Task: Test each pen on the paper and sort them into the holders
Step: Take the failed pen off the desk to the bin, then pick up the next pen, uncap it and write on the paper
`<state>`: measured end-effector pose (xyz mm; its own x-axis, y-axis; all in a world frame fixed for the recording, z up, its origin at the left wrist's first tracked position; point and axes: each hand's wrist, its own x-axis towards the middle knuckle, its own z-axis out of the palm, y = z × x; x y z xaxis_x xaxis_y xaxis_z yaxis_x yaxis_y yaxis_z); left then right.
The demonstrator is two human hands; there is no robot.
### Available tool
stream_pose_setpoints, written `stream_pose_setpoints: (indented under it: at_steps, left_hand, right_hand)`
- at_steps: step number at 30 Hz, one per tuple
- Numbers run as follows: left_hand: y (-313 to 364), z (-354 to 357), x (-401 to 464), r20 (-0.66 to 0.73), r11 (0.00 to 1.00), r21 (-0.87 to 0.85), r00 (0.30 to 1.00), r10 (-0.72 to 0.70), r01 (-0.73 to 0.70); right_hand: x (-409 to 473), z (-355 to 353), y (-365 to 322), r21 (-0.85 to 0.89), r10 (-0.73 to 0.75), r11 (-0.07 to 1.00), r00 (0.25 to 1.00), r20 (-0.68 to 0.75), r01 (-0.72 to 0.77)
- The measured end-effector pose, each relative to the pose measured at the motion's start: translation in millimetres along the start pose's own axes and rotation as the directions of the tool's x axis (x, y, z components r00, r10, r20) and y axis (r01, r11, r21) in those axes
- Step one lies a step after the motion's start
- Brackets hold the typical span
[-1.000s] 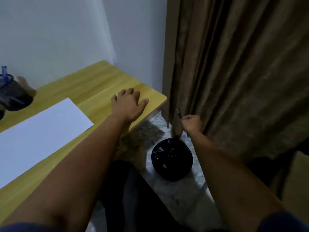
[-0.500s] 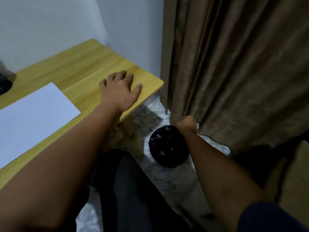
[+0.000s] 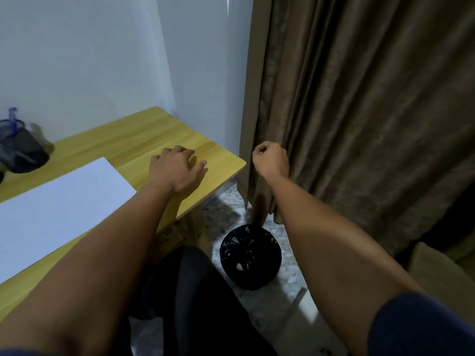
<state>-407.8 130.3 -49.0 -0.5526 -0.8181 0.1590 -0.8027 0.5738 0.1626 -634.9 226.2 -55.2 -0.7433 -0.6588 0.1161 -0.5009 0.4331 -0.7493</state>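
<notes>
Here the left hand (image 3: 178, 168) lies flat on the yellow wooden table (image 3: 144, 140), fingers spread and relaxed, near the table's right corner and just right of the white sheet of paper (image 3: 56, 201). The right hand (image 3: 270, 159) hangs in the air off the table's right edge, fingers curled into a fist with nothing visible in it. At the table's far left stands a dark mesh pen holder (image 3: 20, 150) with a blue pen (image 3: 12, 116) sticking up. Below the table's corner, on the floor, sits a round bin lined with a black plastic bag (image 3: 250, 256).
</notes>
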Motion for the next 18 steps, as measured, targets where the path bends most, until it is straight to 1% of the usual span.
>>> stream_pose_setpoints:
  at_steps: [4, 7, 10, 14, 18]
  left_hand:
    - [-41.6, -36.1, -22.7, -0.068, 0.997, 0.025, 0.995, -0.067, 0.069]
    - [-84.8, -67.5, -52.7, -0.152, 0.987, 0.047, 0.978, -0.143, 0.152]
    - [-139.4, -96.4, -94.8, -0.182, 0.961, 0.101, 0.955, -0.236, 0.257]
    - [-226.3, -121.1, -164.0, -0.221, 0.896, 0.112, 0.89, -0.399, 0.429]
    - [-312.2, -133.9, -238.8, -0.227, 0.79, 0.067, 0.78, -0.583, 0.61]
  right_hand:
    - [-16.1, 19.2, -64.6, -0.015, -0.195, 0.98, 0.975, 0.109, 0.198]
    - [-40.0, 54.6, -112.5, 0.008, -0.328, 0.943, 0.926, 0.187, 0.332]
    - [-78.7, 99.2, -162.8, 0.051, -0.42, 0.905, 0.865, 0.276, 0.423]
    - [-140.8, 159.3, -228.3, 0.141, -0.532, 0.842, 0.754, 0.386, 0.521]
    - [-207.6, 224.9, -285.0, 0.222, -0.613, 0.773, 0.61, 0.502, 0.594]
